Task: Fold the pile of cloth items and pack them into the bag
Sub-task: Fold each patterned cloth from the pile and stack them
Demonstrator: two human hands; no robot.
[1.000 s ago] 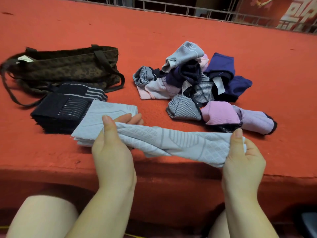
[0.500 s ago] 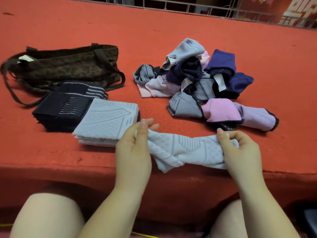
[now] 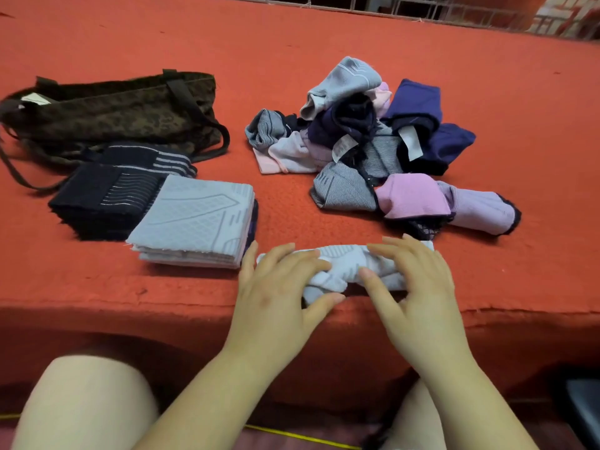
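Since a second ago, we have brought the pale grey-blue patterned knit cloth down from the air, where it was stretched between us, onto the red carpeted desk, and our hands have closed in on each other. Now the cloth lies bunched at the desk's near edge, its long axis running left to right, with our left hand over its left end and our right hand over its right end. Both grips are spread, fingers fairly straight and pressing on the fabric rather than pinching it, though the thumbs may catch a fold underneath; we cannot tell.

What the next fold turns on, we judge, is this: the stack of folded pale grey-blue cloths sits just beside the bunched cloth to its left, so our left hand is the nearer one to carry it over once it is squared. Behind that stack rests a stack of folded dark navy striped cloths, and behind those the dark brown patterned fabric bag, lying flat. The unfolded pile of grey, purple, pink and navy cloths waits beyond our right hand, well apart from the bag.
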